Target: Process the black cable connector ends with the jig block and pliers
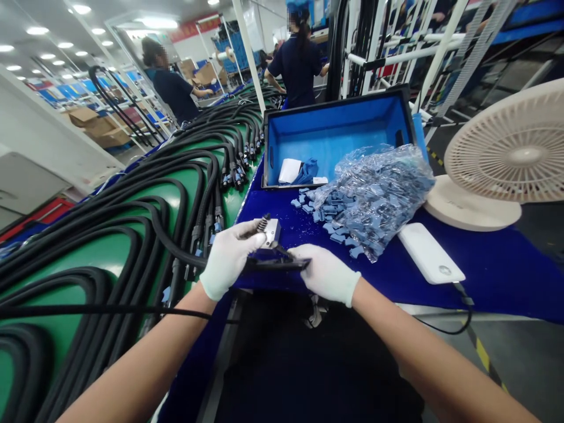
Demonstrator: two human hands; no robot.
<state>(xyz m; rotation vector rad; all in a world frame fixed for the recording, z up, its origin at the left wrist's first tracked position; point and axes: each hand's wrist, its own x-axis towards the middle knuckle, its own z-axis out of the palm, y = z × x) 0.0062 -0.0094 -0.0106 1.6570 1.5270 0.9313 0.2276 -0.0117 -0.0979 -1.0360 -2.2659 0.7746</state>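
Both my hands wear white gloves and meet at the front edge of a blue-covered table [506, 270]. My left hand [227, 258] is closed around the end of a black corrugated cable [176, 249], its fingers against a small metal block with a spring [269, 230]. My right hand [325, 271] is closed on the flat black connector end [282, 264] of that cable. A clear plastic bag of small blue clips [374, 191] lies just beyond my hands, with loose blue clips [315, 205] spilled beside it.
Many black cables [132, 223] lie in rows on a green conveyor [101, 252] at left. An open blue bin [335, 132] stands behind the bag. A white power bank [429, 252] and a beige fan [506, 153] sit at right. Two people in dark shirts work far back.
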